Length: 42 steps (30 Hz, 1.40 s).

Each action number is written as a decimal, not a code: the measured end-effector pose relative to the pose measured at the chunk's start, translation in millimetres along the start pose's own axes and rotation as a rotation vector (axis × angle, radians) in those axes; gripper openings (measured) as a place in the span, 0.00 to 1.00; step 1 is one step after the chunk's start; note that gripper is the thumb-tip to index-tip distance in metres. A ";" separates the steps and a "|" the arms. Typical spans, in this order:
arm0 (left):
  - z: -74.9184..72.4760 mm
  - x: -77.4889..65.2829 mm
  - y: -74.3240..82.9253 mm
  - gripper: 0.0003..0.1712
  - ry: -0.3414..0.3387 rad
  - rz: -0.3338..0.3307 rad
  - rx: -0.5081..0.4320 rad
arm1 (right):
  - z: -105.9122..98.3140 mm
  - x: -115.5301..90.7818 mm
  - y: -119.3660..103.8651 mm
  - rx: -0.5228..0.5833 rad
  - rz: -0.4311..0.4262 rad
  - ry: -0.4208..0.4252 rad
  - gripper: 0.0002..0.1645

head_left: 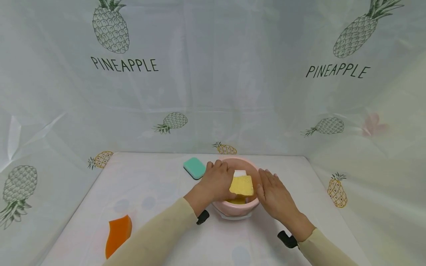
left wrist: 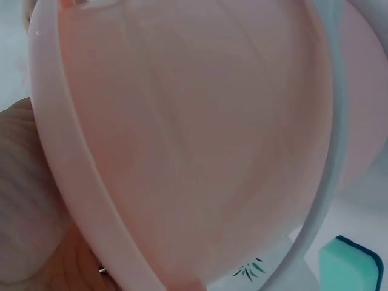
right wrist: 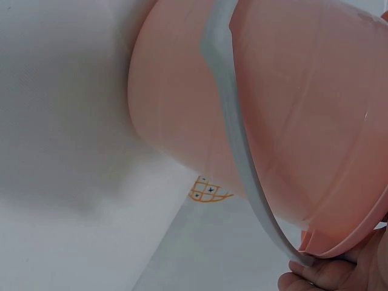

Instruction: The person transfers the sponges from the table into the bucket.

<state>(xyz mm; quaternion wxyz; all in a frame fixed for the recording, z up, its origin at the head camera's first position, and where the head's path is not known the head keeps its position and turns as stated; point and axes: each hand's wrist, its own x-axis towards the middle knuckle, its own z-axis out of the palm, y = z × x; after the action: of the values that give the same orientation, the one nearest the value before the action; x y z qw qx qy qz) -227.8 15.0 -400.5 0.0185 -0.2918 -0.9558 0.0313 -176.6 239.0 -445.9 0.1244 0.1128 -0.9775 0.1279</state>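
Note:
A pink bucket (head_left: 234, 210) with a pale handle (right wrist: 237, 130) stands on the white-covered table. My left hand (head_left: 217, 181) reaches over its left rim, fingers and thumb bent about the left end of a yellow sponge (head_left: 242, 185) at the bucket's mouth. Part of that grip is hidden in the head view. Behind the sponge shows a white piece (head_left: 240, 173), and something yellow (head_left: 237, 201) lies lower inside. My right hand (head_left: 276, 195) rests along the right rim with its fingers straight. In the right wrist view its fingertips touch the rim near the handle's end.
A teal sponge (head_left: 194, 168) with a dark underside lies left of the bucket, towards the back. An orange piece (head_left: 118, 234) lies at the front left, partly covered by the left sleeve. A pineapple-print sheet (head_left: 213, 74) hangs behind the table.

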 end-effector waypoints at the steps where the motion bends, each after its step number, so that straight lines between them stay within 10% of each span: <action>1: -0.2 -0.7 0.1 0.48 -0.003 0.004 -0.005 | -0.1 -0.1 -0.2 0.006 -0.006 0.003 0.35; 27: -3.0 -4.9 -2.0 0.32 -0.057 0.054 -0.103 | -0.3 0.2 0.4 0.005 -0.032 0.034 0.34; 42: -2.1 -44.0 -46.9 0.15 0.191 -0.075 -0.233 | 1.7 0.9 3.2 0.027 -0.030 0.015 0.35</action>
<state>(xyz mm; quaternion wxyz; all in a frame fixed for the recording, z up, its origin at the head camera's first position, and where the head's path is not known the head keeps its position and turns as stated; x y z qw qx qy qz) -217.4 -48.3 -395.8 0.0767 -0.2576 -0.9571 -0.1083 -178.7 241.4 -448.0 0.1319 0.1279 -0.9729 0.1400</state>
